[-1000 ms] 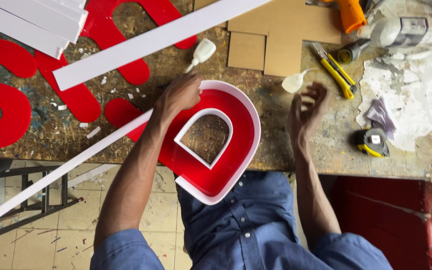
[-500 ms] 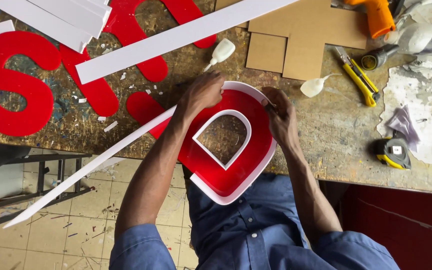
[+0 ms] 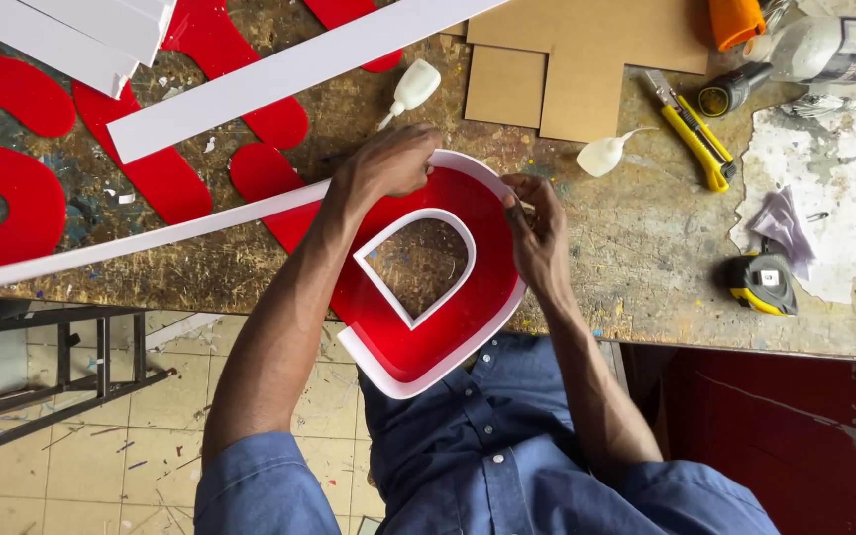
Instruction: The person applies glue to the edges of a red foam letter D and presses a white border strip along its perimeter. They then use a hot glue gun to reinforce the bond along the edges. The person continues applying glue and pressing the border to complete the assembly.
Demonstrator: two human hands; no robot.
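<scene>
Head view: looking down at a scarred workbench [image 3: 636,267].
Letter: red D-shaped sign letter [image 3: 448,317] w/ white rim, hollow centre, lying flat at bench's near edge, bottom overhanging.
Strip: long white strip [image 3: 141,243] runs from letter's top left, out past bench edge.
Left hand [image 3: 388,163]: fingers closed on strip at letter's top rim.
Right hand [image 3: 539,233]: fingertips pinching rim, upper right.
Nearby: yellow knife [image 3: 691,129], tape measure [image 3: 763,282], glue bottle [image 3: 410,89].

You get bright, even daylight with only soft shadows under the arms. Everything is sharp, with slight glare on the glossy red plastic letter panel [image 3: 468,297] and mild stretching at the edges.
</scene>
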